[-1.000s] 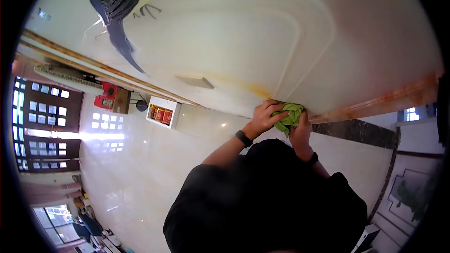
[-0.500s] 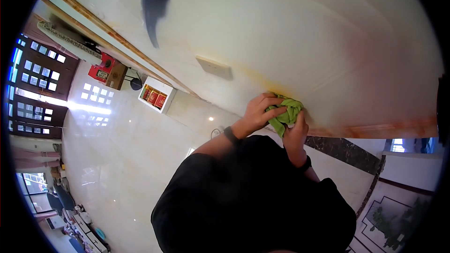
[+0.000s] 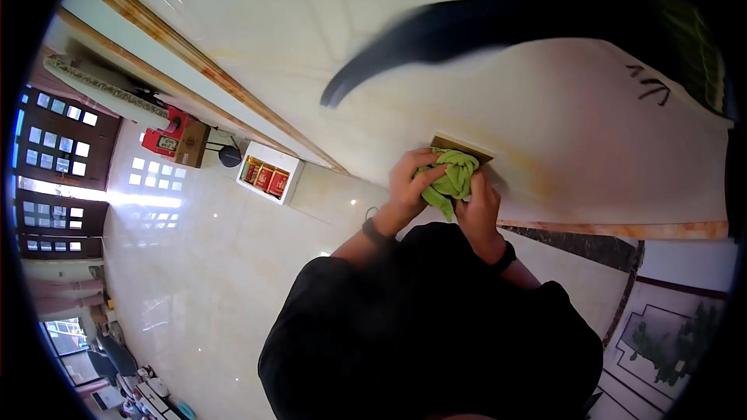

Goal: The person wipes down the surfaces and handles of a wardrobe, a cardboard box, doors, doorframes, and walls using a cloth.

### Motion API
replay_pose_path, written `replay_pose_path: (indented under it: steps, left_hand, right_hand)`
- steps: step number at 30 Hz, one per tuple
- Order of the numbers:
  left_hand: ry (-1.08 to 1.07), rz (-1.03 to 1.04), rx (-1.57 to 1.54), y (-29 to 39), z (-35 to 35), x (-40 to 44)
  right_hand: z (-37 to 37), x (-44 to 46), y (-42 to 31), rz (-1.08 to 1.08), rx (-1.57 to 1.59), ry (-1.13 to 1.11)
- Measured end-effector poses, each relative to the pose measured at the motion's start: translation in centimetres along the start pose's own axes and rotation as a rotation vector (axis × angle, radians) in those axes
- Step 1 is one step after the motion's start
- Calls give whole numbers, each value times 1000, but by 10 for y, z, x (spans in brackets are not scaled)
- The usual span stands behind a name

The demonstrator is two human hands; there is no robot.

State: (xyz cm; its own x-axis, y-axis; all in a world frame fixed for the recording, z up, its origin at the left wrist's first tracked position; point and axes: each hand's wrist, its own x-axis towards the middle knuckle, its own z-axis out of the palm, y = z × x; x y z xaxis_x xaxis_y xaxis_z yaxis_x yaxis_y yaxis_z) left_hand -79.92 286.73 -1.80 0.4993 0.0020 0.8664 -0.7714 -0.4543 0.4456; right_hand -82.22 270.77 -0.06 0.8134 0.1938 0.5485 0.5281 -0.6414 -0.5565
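Note:
A bunched green cloth [image 3: 453, 179] is gripped between both hands, in front of the pale glossy wall. My left hand [image 3: 409, 185] has its fingers wrapped over the cloth's left side. From the right, my right hand [image 3: 480, 214] pinches the cloth's lower edge; part of its fingers is hidden behind the folds. Right behind the cloth is a flat wall plate [image 3: 465, 146], its lower part covered by the cloth. Whether the cloth touches the plate I cannot tell. Dark bands show on both wrists.
Dark painted shapes [image 3: 436, 35] spread over the wall above. To the left, a white box [image 3: 292, 179] with red packets stands on the shiny floor [image 3: 210, 280], near a cardboard box [image 3: 191, 144]. Wooden doors [image 3: 62, 163] are at far left. A dark stone strip [image 3: 576, 247] runs along the lower right.
The view has shifted along the wall, bringing more of the dark painting in. Both hands and the cloth have moved from right of the wall plate to in front of it.

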Motion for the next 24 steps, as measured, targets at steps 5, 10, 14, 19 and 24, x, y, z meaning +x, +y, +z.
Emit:
replay_pose_path:
  steps: [5, 10, 14, 19, 24]
  left_hand:
    - [118, -49, -4, -19, -34, 21]
    - [148, 52, -12, -6, -61, 92]
    - [77, 193, -127, 4, -48, 123]
    - [-64, 292, -293, 18, -16, 128]
    - [-181, 256, -314, 12, -3, 98]
  right_hand:
    - [29, 33, -40, -17, -24, 10]
    - [22, 69, -78, 7, 110, 144]
    - [-5, 70, -84, 79, 124, 291]
    - [-13, 35, -62, 245, 95, 457]
    - [6, -4, -37, 321, 103, 529]
